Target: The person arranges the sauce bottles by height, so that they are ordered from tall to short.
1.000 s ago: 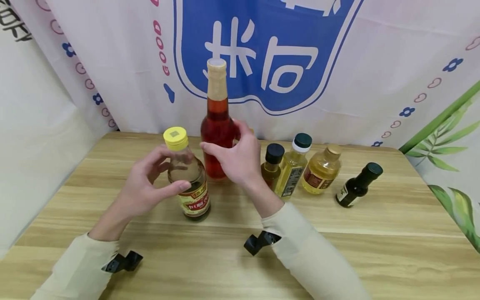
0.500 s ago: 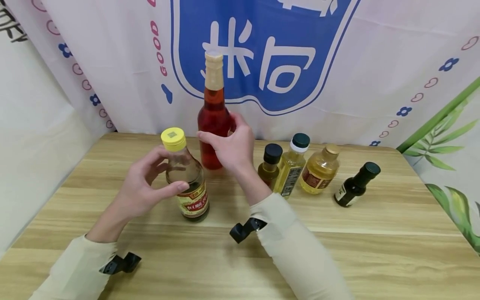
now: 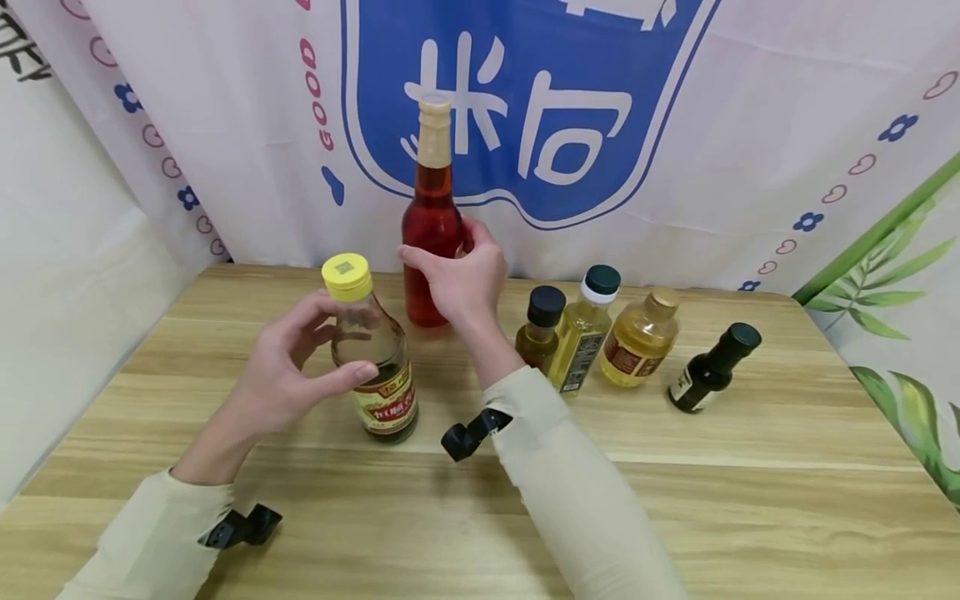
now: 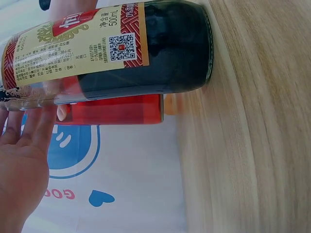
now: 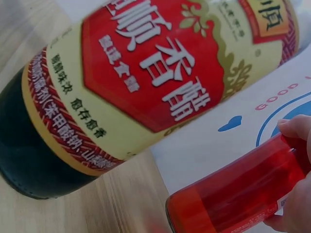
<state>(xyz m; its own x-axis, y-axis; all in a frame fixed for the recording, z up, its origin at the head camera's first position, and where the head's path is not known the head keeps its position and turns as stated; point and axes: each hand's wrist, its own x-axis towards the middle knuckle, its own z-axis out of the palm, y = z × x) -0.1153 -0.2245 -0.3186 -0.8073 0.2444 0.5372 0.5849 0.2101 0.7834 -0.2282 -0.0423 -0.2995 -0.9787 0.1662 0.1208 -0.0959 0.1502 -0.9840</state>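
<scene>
Two bottles are in my hands. The tall red bottle is upright near the back of the wooden table, my right hand wrapped round its body; I cannot tell whether its base touches the tabletop. Nearer me and to its left, the yellow-capped bottle stands on the table, part full of dark liquid; my left hand grips it, fingers behind the neck and thumb across the front. Right of my right hand stand a black-capped bottle, a green-capped oil bottle just beside it, a round gold-capped bottle, and, farther right, a small dark bottle. Behind the table hangs a white cloth with a blue emblem.
</scene>
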